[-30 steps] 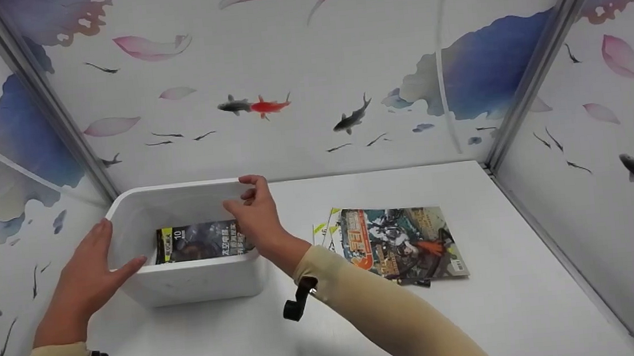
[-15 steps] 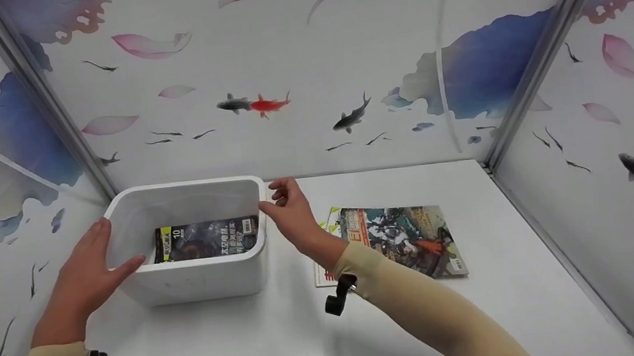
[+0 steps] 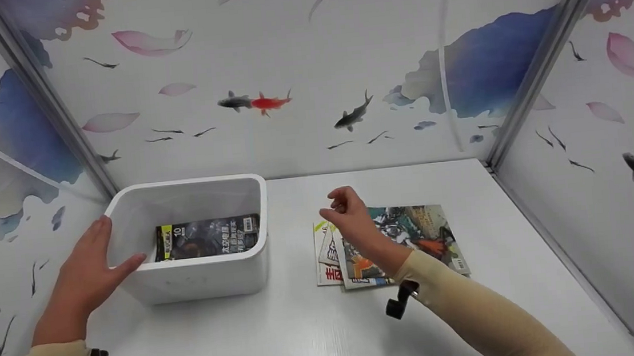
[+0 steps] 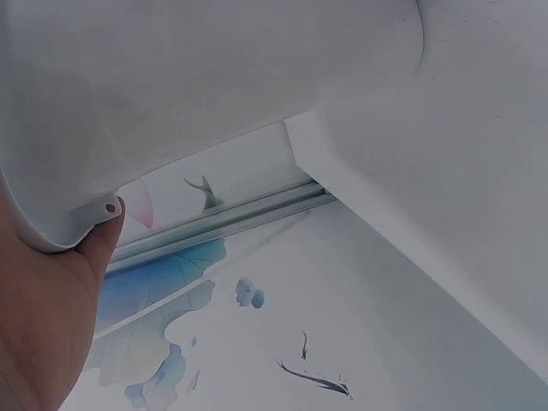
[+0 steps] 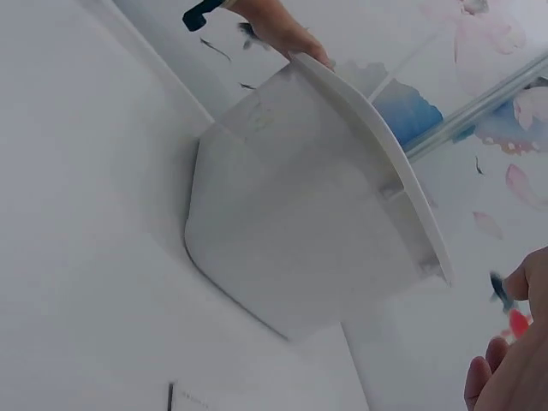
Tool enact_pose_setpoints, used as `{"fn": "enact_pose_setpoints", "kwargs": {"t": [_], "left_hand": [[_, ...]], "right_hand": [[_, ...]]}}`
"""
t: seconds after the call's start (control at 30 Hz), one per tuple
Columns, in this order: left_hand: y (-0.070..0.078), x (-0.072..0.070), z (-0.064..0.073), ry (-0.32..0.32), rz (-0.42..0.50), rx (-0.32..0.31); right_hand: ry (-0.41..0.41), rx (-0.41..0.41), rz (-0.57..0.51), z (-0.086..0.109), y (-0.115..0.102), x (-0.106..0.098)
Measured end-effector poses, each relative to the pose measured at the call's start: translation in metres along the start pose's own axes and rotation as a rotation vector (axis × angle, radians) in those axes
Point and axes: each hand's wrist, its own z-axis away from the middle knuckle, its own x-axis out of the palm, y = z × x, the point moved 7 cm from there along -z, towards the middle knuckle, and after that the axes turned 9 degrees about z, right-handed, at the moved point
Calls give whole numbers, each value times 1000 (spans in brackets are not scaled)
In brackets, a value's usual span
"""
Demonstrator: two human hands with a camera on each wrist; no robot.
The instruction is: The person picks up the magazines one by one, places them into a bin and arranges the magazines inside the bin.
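Observation:
My left hand (image 3: 87, 272) grips the left rim of a white plastic bin (image 3: 200, 283), thumb over the front corner. The bin's outer wall (image 4: 205, 77) fills the top of the left wrist view. Inside it lies a dark-covered magazine (image 3: 202, 239) with a yellow spine strip. My right hand (image 3: 358, 220) is above a loose stack of magazines (image 3: 427, 228), fingers loosely curled and holding nothing. The top one has a colourful cover; lighter ones (image 3: 328, 271) stick out at its left. In the right wrist view, the right hand (image 5: 518, 360) is apart from the bin (image 5: 291, 197).
The white table (image 3: 285, 341) runs up to a back wall (image 3: 305, 47) printed with fish and petals. Metal corner posts (image 3: 536, 61) and similar printed side walls enclose it. The bin stands near the left back corner.
My right hand has left the bin's right rim, where it reached inside, and moved right to over the magazine stack. My left hand and the bin have stayed put.

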Motion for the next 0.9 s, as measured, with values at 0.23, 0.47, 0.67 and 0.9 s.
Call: {"fn": "enact_pose_setpoints", "kwargs": {"t": [0.23, 0.47, 0.67, 0.9], "left_hand": [[5, 1, -2, 3, -7, 4], [5, 2, -4, 2, -10, 6], [6, 2, -5, 4, -1, 10], [2, 0, -3, 9, 4, 4]], "right_hand": [[75, 36, 60, 15, 36, -52], [65, -1, 251, 28, 68, -95], [33, 14, 386, 44, 92, -129], [35, 70, 462, 60, 123, -164]]}}
